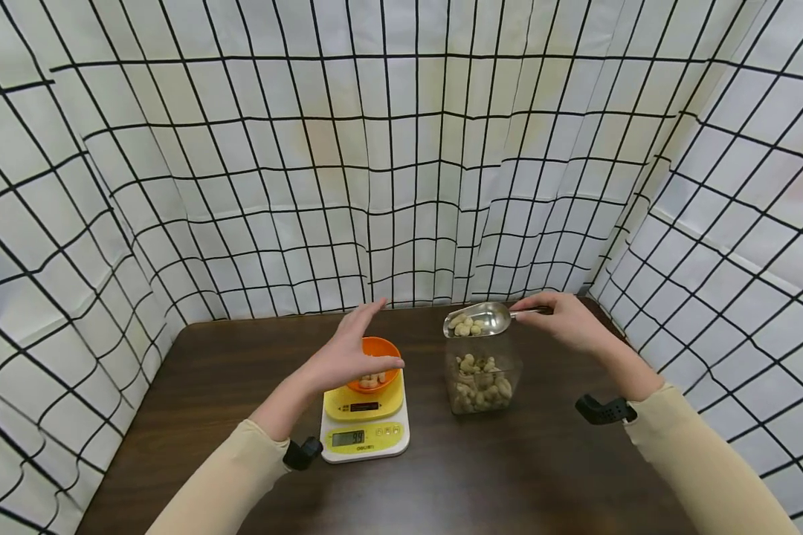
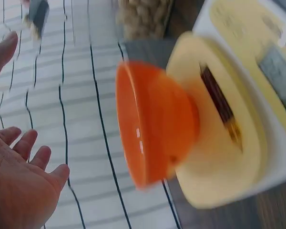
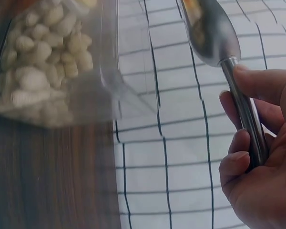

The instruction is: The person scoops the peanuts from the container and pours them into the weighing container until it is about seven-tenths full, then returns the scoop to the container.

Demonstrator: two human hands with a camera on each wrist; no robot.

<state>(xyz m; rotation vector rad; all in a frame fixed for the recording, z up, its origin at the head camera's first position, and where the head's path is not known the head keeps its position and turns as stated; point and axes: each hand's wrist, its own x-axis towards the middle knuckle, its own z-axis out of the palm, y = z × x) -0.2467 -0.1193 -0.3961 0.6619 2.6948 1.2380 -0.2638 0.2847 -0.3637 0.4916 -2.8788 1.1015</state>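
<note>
My right hand [image 1: 565, 321] grips the handle of a metal scoop [image 1: 494, 318], its fingers curled round it in the right wrist view. Pale pieces that look like unshelled peanuts [image 1: 465, 325] lie in the scoop, held above a clear plastic container [image 1: 450, 386]. More such nuts [image 3: 40, 57] fill part of that container. An orange bowl [image 2: 169, 124] with some nuts in it stands on a yellow and white kitchen scale [image 1: 396, 444]. Beside and partly over the bowl my left hand [image 1: 348, 355] is spread, thumb apart from fingers, holding nothing; the left wrist view shows a gap between them.
Under everything is a dark brown wooden table [image 1: 241, 371]. A white curtain [image 1: 401, 186] with black grid lines stands along the back and both sides. The scale's lit display [image 1: 348, 438] faces me. Both wrists wear a black strap device [image 1: 302, 453].
</note>
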